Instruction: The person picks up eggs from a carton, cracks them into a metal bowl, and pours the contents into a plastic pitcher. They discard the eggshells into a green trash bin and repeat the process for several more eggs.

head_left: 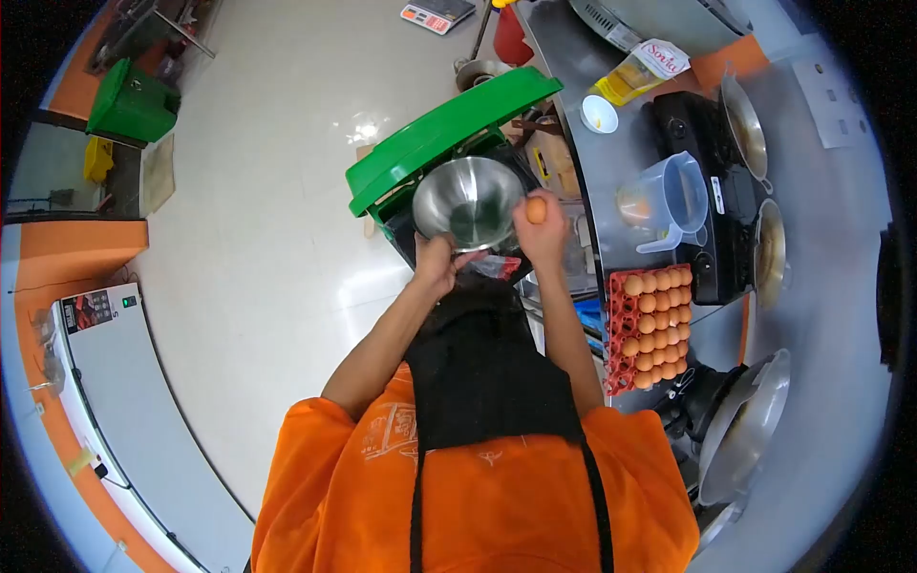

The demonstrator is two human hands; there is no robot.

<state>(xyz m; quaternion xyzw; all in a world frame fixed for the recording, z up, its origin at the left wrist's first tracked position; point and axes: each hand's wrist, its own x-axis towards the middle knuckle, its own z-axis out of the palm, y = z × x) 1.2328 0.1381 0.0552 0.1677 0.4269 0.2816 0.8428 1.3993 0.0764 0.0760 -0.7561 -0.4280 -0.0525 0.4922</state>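
Note:
A shiny metal bowl [468, 202] is held over an open green bin [449, 134]. My left hand [437, 265] grips the bowl's near left rim. Close to the bowl's right rim, my right hand [542, 229] has its fingers wrapped round a brown egg [537, 209]. Whether the egg touches the rim I cannot tell. Below the bowl, a clear plastic bag [495, 266] with red on it shows at the bin's near edge. To the right, a red tray of brown eggs [655, 327] rests on the metal counter [587, 162].
On the counter are a clear plastic jug [666, 199], a small white bowl [599, 115], an oil pouch [642, 72] and a black stove [702, 181] with pans beside it. A white freezer [153, 420] stands left. A scale [437, 14] lies on the floor ahead.

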